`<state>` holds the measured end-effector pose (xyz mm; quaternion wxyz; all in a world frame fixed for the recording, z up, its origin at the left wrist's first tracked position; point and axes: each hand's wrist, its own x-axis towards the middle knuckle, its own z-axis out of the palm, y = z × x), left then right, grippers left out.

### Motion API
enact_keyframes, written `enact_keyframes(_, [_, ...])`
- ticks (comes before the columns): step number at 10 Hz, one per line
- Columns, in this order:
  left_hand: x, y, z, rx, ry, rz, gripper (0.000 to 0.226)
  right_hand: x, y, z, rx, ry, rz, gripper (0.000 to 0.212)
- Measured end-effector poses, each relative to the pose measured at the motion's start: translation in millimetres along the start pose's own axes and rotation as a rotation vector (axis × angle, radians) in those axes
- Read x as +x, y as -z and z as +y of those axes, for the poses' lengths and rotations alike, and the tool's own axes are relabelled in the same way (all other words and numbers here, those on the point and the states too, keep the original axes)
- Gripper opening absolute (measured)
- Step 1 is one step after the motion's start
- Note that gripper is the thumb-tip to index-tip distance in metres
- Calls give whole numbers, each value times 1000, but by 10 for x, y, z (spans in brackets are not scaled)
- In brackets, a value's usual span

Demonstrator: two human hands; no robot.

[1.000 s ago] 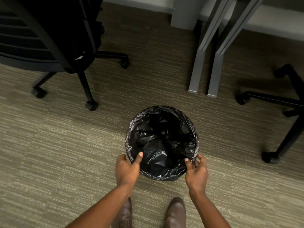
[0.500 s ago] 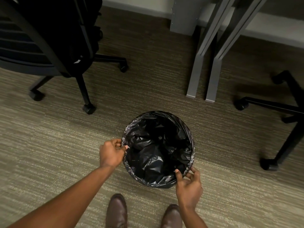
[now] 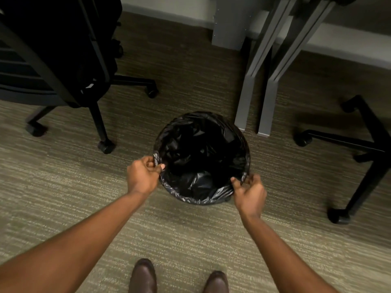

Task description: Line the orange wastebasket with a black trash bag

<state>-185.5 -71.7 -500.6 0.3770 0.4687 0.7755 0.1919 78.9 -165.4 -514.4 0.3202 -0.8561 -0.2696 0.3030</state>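
Since half a second ago, the left hand [image 3: 142,177] has stayed at the left rim while the right hand [image 3: 250,192] has slid from the near edge round to the right side. Both hands pinch the folded edge of the crinkled black plastic trash bag [image 3: 203,157], thumbs and fingers closed on it. The bag drapes over the round wastebasket, hiding it entirely, on the striped olive carpet [image 3: 63,187] near two grey metal desk legs [image 3: 254,98]. Brown leather shoes [image 3: 143,275] stand below.
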Motion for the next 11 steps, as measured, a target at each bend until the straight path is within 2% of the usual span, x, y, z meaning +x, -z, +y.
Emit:
enact_keyframes(2, [588,-164,579,-21,-59,46,32,905,-57,-461,28,77,-8,35])
enact_keyframes(3, [842,-298,833,34,-133,14,28,1336,-82,-627,-13,175,17,35])
enact_keyframes(4, [1133,-480,918,24,-129,8,37,1771,-163,-620,-63,198,35,42])
enact_keyframes(5, [1438,-697,871,-51,-106,-26,51,2087,-216,-632,-81,146,4,46])
enact_keyframes(6, [1655,-935,744,-57,-117,-96,48,2253,-250,-596,-114,132,-19,47])
enact_keyframes(7, [1797,-1046,645,-103,-88,-68,42,2417,-318,-486,-125,130,-39,48])
enact_keyframes(9, [1487,-752,875,40,-175,-186,41,2450,-342,-438,-132,148,-53,45])
enact_keyframes(10, [1256,-633,972,238,-281,-175,59,2553,-350,-333,-71,152,-69,77])
enact_keyframes(11, [1031,-490,1020,406,-166,-147,71,2184,-177,-544,-235,200,-60,95])
